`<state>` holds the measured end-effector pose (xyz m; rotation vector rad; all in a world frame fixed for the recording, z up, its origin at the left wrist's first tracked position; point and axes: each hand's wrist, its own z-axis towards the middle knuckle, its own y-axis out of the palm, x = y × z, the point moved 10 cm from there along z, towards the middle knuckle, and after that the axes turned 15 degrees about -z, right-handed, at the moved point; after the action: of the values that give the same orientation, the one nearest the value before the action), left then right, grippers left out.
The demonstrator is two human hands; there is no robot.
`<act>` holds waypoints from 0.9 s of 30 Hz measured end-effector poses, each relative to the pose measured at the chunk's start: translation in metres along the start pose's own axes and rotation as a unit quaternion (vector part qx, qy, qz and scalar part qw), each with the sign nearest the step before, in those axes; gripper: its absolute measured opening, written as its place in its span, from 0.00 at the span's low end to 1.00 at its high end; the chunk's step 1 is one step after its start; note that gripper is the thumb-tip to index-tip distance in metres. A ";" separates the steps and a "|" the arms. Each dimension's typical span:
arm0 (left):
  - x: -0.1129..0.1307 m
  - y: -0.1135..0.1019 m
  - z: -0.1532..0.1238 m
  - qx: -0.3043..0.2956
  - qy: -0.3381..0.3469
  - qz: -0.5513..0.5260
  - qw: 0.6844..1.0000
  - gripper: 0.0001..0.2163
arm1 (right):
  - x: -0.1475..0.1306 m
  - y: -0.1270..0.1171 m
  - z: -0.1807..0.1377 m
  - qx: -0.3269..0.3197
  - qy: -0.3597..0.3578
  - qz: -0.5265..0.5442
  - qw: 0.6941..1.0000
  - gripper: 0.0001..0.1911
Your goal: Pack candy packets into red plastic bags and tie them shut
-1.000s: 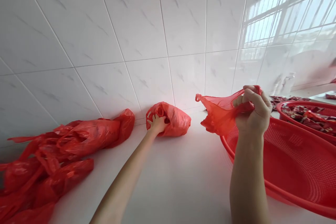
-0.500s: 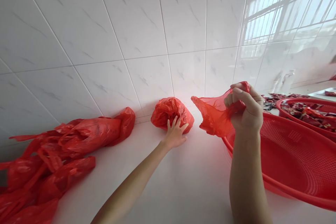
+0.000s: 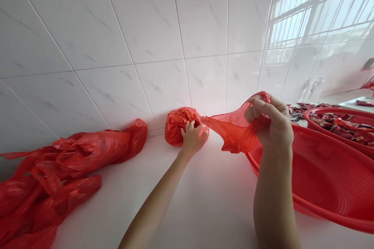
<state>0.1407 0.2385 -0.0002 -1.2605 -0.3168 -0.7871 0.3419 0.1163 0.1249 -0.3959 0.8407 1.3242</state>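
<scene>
My right hand [image 3: 271, 118] is closed in a fist around the gathered top of a thin, see-through red plastic bag [image 3: 235, 134], whose pointed end stretches left to the bundle. My left hand [image 3: 193, 136] touches a rounded bundle of red plastic bags [image 3: 175, 124] against the tiled wall. Its fingers are apart and slightly bent over the bundle's dark opening, and the thumb is held out to the right. What lies inside that opening is hidden.
A pile of red plastic bags [image 3: 87, 151] lies along the left. At right stands a large red perforated basket [image 3: 318, 171]. Behind it, another red basket [image 3: 311, 114] holds dark red packets [image 3: 347, 126]. White wall tiles [image 3: 157, 15] rise behind the white counter [image 3: 204, 202].
My left hand has moved up a little and its fingers have bent over the bundle. The bag's loose end now reaches left to the bundle. My right hand keeps its grip.
</scene>
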 end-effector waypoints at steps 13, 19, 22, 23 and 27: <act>0.082 -0.081 -0.058 0.163 0.266 -0.285 0.906 0.09 | 0.007 0.038 -0.010 -0.140 0.038 -0.004 0.989 0.12; 0.100 -0.026 -0.059 -0.047 0.255 -0.131 0.957 0.16 | 0.005 0.054 -0.019 -0.209 0.047 -0.029 0.976 0.16; 0.074 -0.011 -0.048 -0.093 0.120 -0.066 0.986 0.21 | 0.006 0.058 -0.023 -0.239 0.059 -0.060 0.967 0.16; 0.065 -0.009 -0.046 -0.101 0.086 -0.043 0.990 0.21 | 0.008 0.058 -0.024 -0.243 0.063 -0.071 0.965 0.17; 0.037 -0.003 -0.045 -0.124 0.008 0.020 0.992 0.13 | 0.007 0.050 -0.020 -0.205 0.050 -0.076 0.974 0.18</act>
<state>0.1555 0.1831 0.0106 -1.4885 -0.1830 -0.8211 0.2882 0.1194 0.1169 -0.8424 0.6012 1.3402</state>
